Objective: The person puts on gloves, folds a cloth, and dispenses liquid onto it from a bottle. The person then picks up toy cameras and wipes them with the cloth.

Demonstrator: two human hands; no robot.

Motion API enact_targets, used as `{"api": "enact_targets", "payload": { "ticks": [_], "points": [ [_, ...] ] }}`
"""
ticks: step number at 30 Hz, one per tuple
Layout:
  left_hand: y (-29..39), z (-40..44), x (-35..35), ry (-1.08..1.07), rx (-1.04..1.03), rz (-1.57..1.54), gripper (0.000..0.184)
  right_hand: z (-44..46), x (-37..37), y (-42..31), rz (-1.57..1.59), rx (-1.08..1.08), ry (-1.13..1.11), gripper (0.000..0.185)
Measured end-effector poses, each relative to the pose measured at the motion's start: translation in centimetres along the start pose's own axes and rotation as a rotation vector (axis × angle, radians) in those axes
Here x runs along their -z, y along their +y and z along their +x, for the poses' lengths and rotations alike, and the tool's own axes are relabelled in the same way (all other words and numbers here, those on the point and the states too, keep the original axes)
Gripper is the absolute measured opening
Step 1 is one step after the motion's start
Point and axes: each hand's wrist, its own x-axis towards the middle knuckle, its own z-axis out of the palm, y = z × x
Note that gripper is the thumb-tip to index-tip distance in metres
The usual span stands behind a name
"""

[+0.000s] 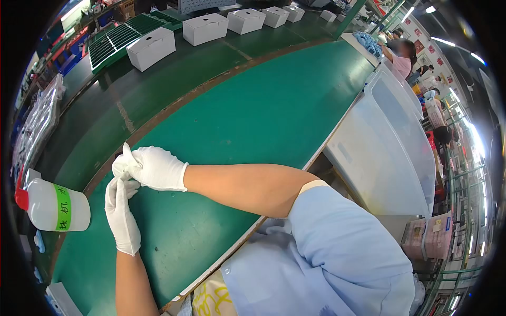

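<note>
White gloves cover both of my hands, which meet over the green table (253, 121) at its left part. My right hand (150, 167) reaches in from the right, its fingers curled and pinched together. Just below it, my left hand (122, 213) points upward with thumb and fingers pressed together, its fingertips touching the right hand's fingers. What lies between the fingers, if anything, is too small or hidden to tell. A white plastic bottle (58, 205) with a red cap and a green label stands left of my left hand.
Several white boxes (204, 28) line the far side beside green slatted trays (124, 39). Silvery plastic packets (39, 124) lie at the left. Translucent bins (377, 150) stand along the table's right edge. A person in pink (401, 60) is at the far right end, handling blue material (368, 43).
</note>
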Motion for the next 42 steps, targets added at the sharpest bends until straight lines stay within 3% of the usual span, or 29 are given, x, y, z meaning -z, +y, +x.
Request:
{"api": "enact_targets", "payload": {
  "ticks": [24, 30, 33, 36, 39, 42],
  "points": [
    [0.2, 0.0, -0.2, 0.009, 0.006, 0.001, 0.031, 0.1, -0.1, 0.2, -0.037, 0.000, 0.000, 0.054],
    [0.1, 0.0, -0.1, 0.013, 0.003, -0.007, 0.031, -0.2, 0.2, -0.2, -0.024, -0.014, -0.015, 0.048],
    [-0.1, 0.0, 0.0, 0.008, -0.001, -0.011, 0.031, 0.0, 0.2, 0.1, 0.028, -0.008, 0.002, 0.030],
    [0.0, 0.0, -0.1, 0.007, 0.001, -0.016, 0.030, -0.1, 0.4, -0.1, 0.025, -0.017, 0.001, 0.030],
    [0.0, 0.0, -0.1, 0.008, 0.002, -0.015, 0.030, -0.3, 0.5, -0.5, -0.005, -0.008, -0.013, 0.049],
    [-0.1, 0.0, -0.1, 0.010, 0.003, -0.020, 0.030, -0.1, 0.3, -0.2, 0.008, -0.013, -0.010, 0.047]
  ]
}}
